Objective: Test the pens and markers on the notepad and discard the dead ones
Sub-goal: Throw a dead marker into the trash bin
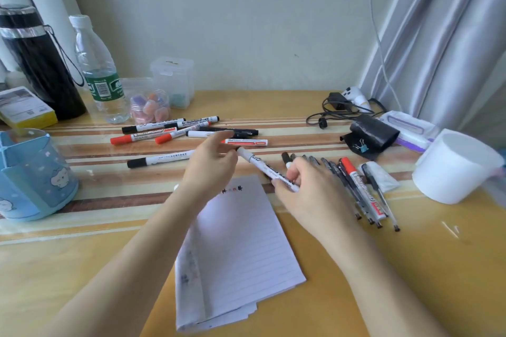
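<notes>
Above the notepad [238,241] on the table [410,268], your right hand [309,194] curls its grip round a white marker [257,163] — your left hand [210,164] meets its far end, its grip unclear. Uncapping looks to be the step in hand; next, put the tip to the paper for a test stroke.

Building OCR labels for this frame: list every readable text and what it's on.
"WHITEBOARD": left red-capped marker in the far pile.
"WHITEBOARD MARKER": black-capped marker just behind it.
"WHITEBOARD": right red-capped marker among the pens.
Too small or blurred to read: print on the held marker, the notepad header characters, the water bottle label, the yellow box label.
</notes>
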